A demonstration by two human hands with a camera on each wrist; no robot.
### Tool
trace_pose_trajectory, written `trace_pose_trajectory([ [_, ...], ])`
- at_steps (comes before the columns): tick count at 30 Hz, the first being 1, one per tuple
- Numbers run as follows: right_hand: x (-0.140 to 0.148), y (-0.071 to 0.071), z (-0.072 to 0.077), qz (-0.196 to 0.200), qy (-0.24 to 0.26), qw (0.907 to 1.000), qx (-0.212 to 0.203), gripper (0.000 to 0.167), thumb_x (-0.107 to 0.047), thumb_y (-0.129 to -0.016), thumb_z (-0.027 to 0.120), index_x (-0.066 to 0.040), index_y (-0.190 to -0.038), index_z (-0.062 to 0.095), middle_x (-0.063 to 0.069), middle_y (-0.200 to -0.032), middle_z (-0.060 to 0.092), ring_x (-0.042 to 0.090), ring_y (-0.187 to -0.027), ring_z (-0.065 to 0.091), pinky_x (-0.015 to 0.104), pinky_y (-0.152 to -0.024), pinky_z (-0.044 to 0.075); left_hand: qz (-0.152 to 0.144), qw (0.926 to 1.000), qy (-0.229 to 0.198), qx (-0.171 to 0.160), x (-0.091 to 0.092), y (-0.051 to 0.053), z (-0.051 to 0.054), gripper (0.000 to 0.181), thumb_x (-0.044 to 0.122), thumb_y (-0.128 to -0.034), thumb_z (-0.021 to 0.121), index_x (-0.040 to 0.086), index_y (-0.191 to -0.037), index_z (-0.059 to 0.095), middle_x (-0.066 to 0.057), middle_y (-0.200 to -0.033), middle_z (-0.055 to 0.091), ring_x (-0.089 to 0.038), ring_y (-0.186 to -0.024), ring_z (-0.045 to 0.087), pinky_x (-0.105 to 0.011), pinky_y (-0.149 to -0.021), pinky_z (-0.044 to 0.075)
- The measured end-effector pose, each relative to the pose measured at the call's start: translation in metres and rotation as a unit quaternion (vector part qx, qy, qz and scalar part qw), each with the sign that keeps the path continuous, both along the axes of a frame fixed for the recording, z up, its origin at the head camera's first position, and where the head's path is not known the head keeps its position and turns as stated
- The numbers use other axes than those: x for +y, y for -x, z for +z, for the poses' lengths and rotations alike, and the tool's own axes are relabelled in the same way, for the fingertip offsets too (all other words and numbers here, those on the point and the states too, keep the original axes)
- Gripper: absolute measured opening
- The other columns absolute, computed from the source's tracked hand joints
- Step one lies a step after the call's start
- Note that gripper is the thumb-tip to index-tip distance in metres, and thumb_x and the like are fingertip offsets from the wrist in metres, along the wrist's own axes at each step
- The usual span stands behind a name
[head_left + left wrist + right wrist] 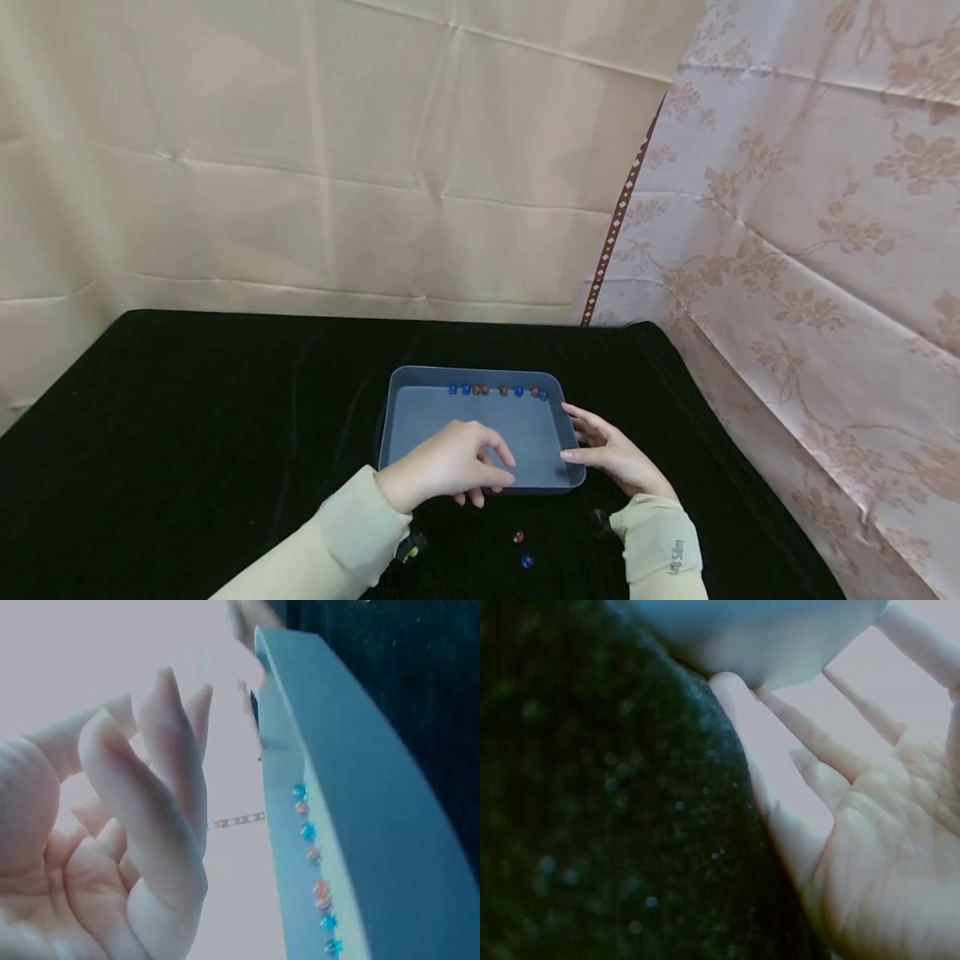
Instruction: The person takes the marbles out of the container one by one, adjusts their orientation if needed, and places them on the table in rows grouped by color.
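Note:
A shallow blue-grey tray (420, 408) lies on the black cloth. Along its far wall is a row of several blue and red glass marbles (503, 390), also visible in the left wrist view. My left hand (453, 462) hovers above the tray's near side, fingers loosely bent and nothing visible between them. At the tray's right wall, my right hand (618, 458) rests with extended fingers and thumb touching the rim; the right wrist view shows its fingertips (731, 682) against the outer wall. A red marble (518, 537) and a blue marble (527, 562) lie on the cloth before the tray.
Black cloth (187, 433) covers the table. A cream curtain (337, 167) hangs behind it, and a floral pink curtain (810, 250) hangs at the right. Dark wrist devices show below both cuffs.

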State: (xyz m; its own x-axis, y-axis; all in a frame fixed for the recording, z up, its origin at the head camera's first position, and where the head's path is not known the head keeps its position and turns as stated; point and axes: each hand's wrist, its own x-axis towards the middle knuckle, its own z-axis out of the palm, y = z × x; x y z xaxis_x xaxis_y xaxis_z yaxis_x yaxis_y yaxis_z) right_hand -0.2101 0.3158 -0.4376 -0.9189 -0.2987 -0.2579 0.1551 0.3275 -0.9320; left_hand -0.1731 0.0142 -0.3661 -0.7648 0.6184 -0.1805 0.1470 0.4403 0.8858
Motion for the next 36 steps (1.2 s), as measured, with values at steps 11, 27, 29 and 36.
trace_pose_trajectory([
  [11, 0.000, 0.000, -0.001, -0.002, 0.002, 1.0000, 0.003, 0.077, -0.016, -0.091, 0.070, -0.014, -0.156, 0.029, 0.025, -0.157, 0.029, 0.043, -0.141, 0.034, 0.052, -0.108, 0.042, 0.056, 0.9976, -0.016, 0.037, -0.008, 0.019, 0.006, 0.016, 0.026, -0.0911, 0.071, 0.012, -0.099, 0.072, -0.003, -0.076, 0.068, -0.023, -0.064, 0.067, -0.026, -0.052, 0.053],
  [27, 0.001, 0.001, 0.000, -0.002, -0.004, 1.0000, -0.002, 0.075, -0.018, -0.092, 0.068, -0.017, -0.156, 0.028, 0.024, -0.159, 0.025, 0.046, -0.143, 0.029, 0.058, -0.111, 0.036, 0.148, 0.9877, -0.042, 0.028, -0.012, 0.046, 0.011, 0.015, 0.023, -0.0931, 0.070, 0.011, -0.102, 0.072, -0.002, -0.084, 0.072, -0.016, -0.064, 0.067, -0.024, -0.052, 0.054],
  [29, 0.001, 0.001, 0.000, -0.001, -0.003, 1.0000, -0.001, 0.075, -0.017, -0.092, 0.068, -0.016, -0.156, 0.028, 0.024, -0.159, 0.026, 0.046, -0.143, 0.030, 0.057, -0.111, 0.037, 0.160, 0.9857, -0.051, 0.014, -0.012, 0.050, 0.011, 0.015, 0.022, -0.0925, 0.071, 0.011, -0.102, 0.072, -0.002, -0.084, 0.072, -0.017, -0.065, 0.067, -0.023, -0.052, 0.053],
  [36, 0.001, 0.000, 0.002, -0.008, -0.008, 0.9999, -0.003, 0.075, -0.019, -0.092, 0.068, -0.017, -0.156, 0.029, 0.024, -0.159, 0.027, 0.046, -0.143, 0.030, 0.059, -0.111, 0.036, 0.186, 0.9796, -0.071, -0.027, -0.016, 0.062, 0.008, 0.017, 0.019, -0.0927, 0.070, 0.009, -0.106, 0.071, -0.008, -0.092, 0.074, -0.016, -0.064, 0.066, -0.021, -0.052, 0.051],
])
